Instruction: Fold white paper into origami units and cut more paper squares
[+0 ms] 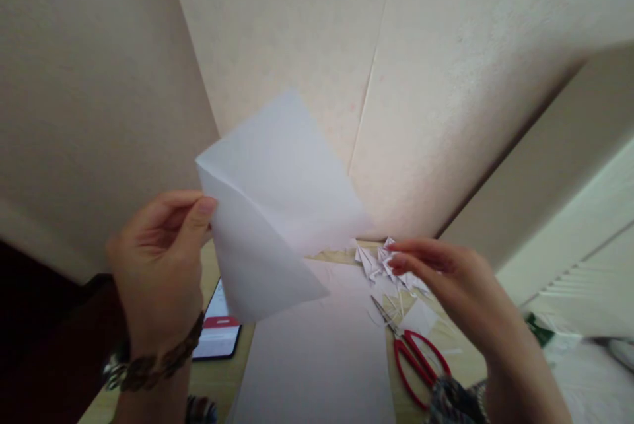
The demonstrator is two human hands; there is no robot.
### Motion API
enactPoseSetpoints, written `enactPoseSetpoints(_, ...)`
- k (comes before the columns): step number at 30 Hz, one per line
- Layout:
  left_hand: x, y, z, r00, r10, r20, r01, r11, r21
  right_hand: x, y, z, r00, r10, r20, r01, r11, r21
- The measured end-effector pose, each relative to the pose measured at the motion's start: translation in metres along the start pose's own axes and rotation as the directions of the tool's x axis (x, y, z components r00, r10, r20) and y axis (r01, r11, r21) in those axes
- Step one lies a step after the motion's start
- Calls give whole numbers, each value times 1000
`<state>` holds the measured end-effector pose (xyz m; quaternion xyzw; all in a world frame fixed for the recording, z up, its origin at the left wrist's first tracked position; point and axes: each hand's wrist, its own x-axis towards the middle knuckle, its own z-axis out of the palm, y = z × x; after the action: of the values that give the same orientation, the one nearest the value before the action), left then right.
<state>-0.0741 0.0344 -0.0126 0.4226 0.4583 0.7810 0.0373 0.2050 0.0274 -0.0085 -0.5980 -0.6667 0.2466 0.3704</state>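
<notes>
A square sheet of white paper (282,173) with a diagonal crease is in the air. My left hand (168,239) pinches its left edge between thumb and fingers. To the right, my right hand (446,272) is off the sheet, its thumb and forefinger stretched out slightly apart with nothing visible between them. Behind those fingertips lie several small folded white paper pieces (367,264) on the table. Beneath the held sheet is a larger stack of white paper (317,358).
Red-handled scissors (416,361) lie right of the stack, near paper strips and a small paper scrap (420,317). A phone (220,328) with a lit screen rests to the left on the wooden table (222,381). A pale wall (292,28) rises behind.
</notes>
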Motion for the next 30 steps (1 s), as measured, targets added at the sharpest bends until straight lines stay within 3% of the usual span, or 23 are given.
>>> enactPoseSetpoints(2,-4,10,-5,992,64,105,-79,987,141,-10,0,-9,963,22,-269,-16,1000,24)
enactPoseSetpoints(4,-10,20,-7,967,142,213,-192,953,235,-23,-5,-12,856,-44,-515,59,998,12)
enactPoseSetpoints(6,-17,26,-4,914,219,343,-322,904,280,-34,-14,-10,791,-177,-586,169,983,-69)
enactPoseSetpoints(10,-29,27,8,745,331,579,-547,800,246,-40,-29,4,711,-507,-486,473,857,-202)
enactPoseSetpoints(14,-39,24,19,621,390,680,-663,724,191,-31,-34,18,675,-659,-332,532,747,-399)
enactPoseSetpoints(21,-53,30,28,503,422,754,-745,654,131,-23,-33,30,723,-649,-237,534,743,-404)
enactPoseSetpoints(30,-58,31,30,478,421,771,-745,659,103,-21,-31,30,749,-655,-103,573,718,-396)
